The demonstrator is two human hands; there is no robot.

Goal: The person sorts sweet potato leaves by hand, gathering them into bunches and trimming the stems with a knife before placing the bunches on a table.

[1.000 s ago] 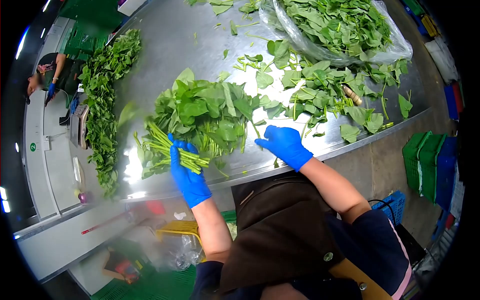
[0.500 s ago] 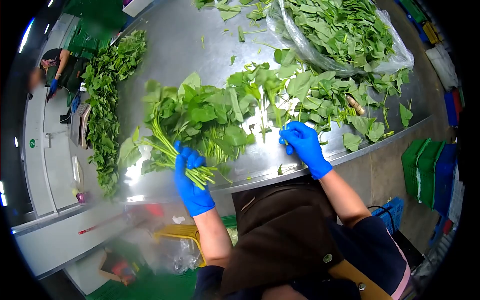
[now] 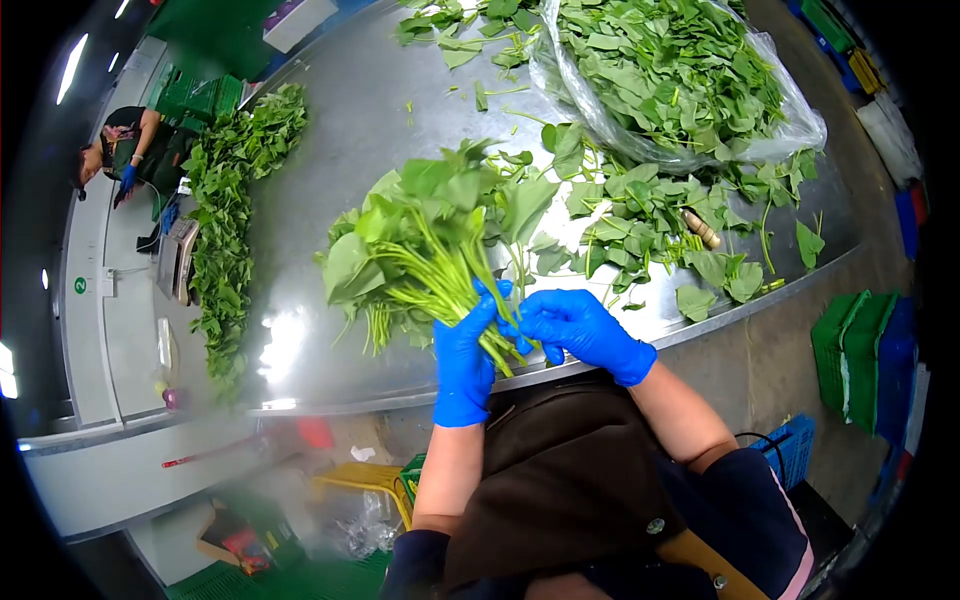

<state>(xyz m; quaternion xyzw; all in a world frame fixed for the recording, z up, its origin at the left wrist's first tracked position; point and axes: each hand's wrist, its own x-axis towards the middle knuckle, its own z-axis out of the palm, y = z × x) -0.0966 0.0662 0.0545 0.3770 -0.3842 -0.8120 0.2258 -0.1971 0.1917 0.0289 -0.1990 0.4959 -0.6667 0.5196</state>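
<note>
A thick bunch of leafy greens [image 3: 425,270] with long pale-green stems is gripped in my left hand [image 3: 465,370], blue-gloved, its fingers wrapped round the lower stems. Cut stem ends stick out below the fist. My right hand [image 3: 590,335], also in a blue glove, meets the left one at the stems. Its fingertips are pinched on a leafy stem [image 3: 490,275] lying along the right side of the bunch. The hands partly hide the stem ends. Below the bunch, more greens [image 3: 378,325] rest on the metal table [image 3: 330,130].
Loose leaves [image 3: 630,215] and a small tan-handled object [image 3: 701,228] lie to the right. A clear plastic bag [image 3: 790,135] full of greens stands behind. Along the left edge runs a row of greens [image 3: 222,210], beside a scale [image 3: 180,258]. Another person [image 3: 130,145] is at far left.
My left hand has moved right and raised the bunch towards the right hand. The right hand has come left and down, bringing its stem against the bunch.
</note>
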